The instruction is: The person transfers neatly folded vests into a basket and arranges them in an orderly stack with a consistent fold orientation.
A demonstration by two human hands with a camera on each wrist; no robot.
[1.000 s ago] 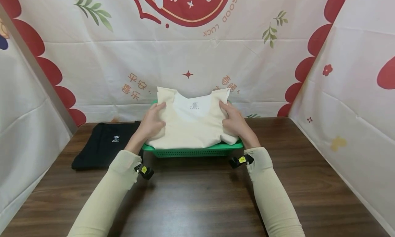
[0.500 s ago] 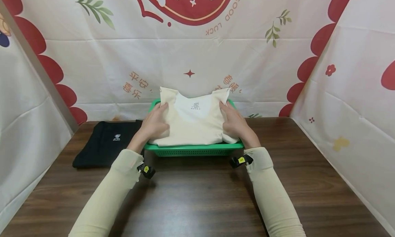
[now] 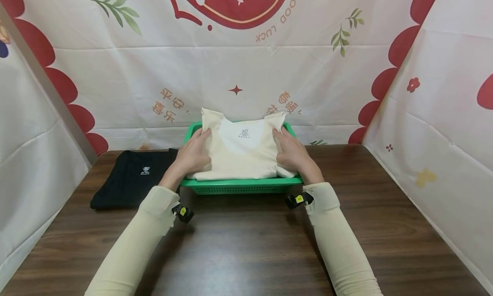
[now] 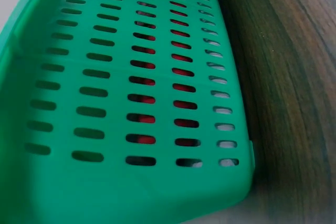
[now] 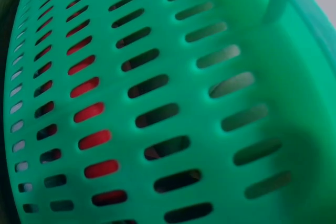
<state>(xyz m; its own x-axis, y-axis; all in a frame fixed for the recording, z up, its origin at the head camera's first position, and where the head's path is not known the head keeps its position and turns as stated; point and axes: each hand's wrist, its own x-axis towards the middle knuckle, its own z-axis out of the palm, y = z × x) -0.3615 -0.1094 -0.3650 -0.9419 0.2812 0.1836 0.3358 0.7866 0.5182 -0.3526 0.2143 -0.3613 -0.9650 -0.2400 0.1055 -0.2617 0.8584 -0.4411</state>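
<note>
Cream T-shirt [image 3: 248, 161] in green basket [image 3: 242, 189] on desk [image 3: 242, 249].
Left hand [image 3: 191, 154] and right hand [image 3: 294, 154] pinch its opposite sides, fingers nearly closed; black shirt [image 3: 132, 180] folded nearby.

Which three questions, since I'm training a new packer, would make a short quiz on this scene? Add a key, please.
1. Multiple choice: on which side of the green basket does the black garment lie: (a) the person's left, (b) the person's right?
2. True or false: only one hand touches the cream garment.
3. Which bright colour shows through the basket's slots?

Key: 1 a. 2 False: left hand and right hand both touch it. 3 Red.
</note>
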